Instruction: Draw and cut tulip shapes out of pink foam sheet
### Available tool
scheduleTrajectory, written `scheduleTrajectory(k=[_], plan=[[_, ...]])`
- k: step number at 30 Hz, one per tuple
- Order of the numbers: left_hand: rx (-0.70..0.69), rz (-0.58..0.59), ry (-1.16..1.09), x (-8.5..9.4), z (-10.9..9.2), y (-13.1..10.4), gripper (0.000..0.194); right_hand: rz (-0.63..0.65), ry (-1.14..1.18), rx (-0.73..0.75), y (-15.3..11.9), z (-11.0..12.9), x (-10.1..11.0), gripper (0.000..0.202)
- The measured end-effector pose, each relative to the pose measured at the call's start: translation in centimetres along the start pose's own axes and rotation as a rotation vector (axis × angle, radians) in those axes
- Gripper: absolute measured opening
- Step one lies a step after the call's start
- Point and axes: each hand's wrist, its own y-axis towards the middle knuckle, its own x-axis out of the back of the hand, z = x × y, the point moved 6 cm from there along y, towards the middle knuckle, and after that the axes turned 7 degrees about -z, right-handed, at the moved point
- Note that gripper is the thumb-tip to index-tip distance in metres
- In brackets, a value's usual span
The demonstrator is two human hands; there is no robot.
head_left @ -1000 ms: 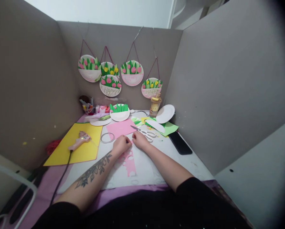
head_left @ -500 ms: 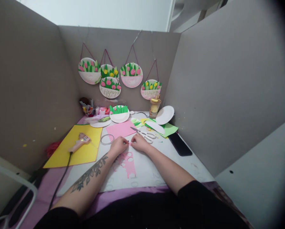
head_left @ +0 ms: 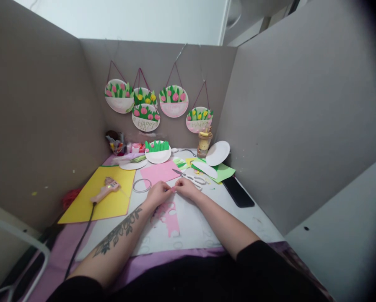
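Observation:
Near the middle of the table, my left hand (head_left: 159,194) and my right hand (head_left: 186,188) meet fingertip to fingertip. A small pink paper piece (head_left: 173,190) is pinched between them, with fingers of both hands closed on it. Just below the hands lies a pink paper sheet with round cut-outs (head_left: 172,222), partly hidden by my left wrist. White-handled scissors (head_left: 196,179) rest with slightly parted blades beyond my right hand. A silver ring (head_left: 141,186) lies left of my left hand, overlapping a flat pink sheet (head_left: 156,171).
A corded glue gun (head_left: 104,191) lies on yellow sheets (head_left: 118,201) at left. A black phone (head_left: 238,192) is at right. Behind stand a plate with green paper grass (head_left: 158,157), a white plate (head_left: 218,153) and a cup (head_left: 203,147). Decorated half plates (head_left: 174,110) hang on the back panel.
Both hands have shifted slightly and stay together; more of the small pink piece shows between the fingertips. The whole view has moved down a little in the frame.

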Motion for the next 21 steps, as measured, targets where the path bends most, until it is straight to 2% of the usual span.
scheduleTrajectory(k=[6, 11, 16, 21], plan=[[0.037, -0.129, -0.101, 0.01, 0.72, 0.50, 0.025, -0.066, 0.258, 0.138, 0.84, -0.15, -0.41, 0.014], [0.073, -0.189, -0.211, 0.13, 0.77, 0.58, 0.026, -0.055, 0.309, 0.131, 0.68, 0.02, -0.43, 0.018], [0.119, -0.195, -0.354, 0.30, 0.64, 0.22, 0.028, -0.039, 0.344, 0.144, 0.39, 0.54, -0.14, 0.018], [0.095, -0.181, -0.338, 0.43, 0.40, 0.22, 0.031, -0.069, 0.282, 0.198, 0.21, 0.84, -0.10, 0.017]])
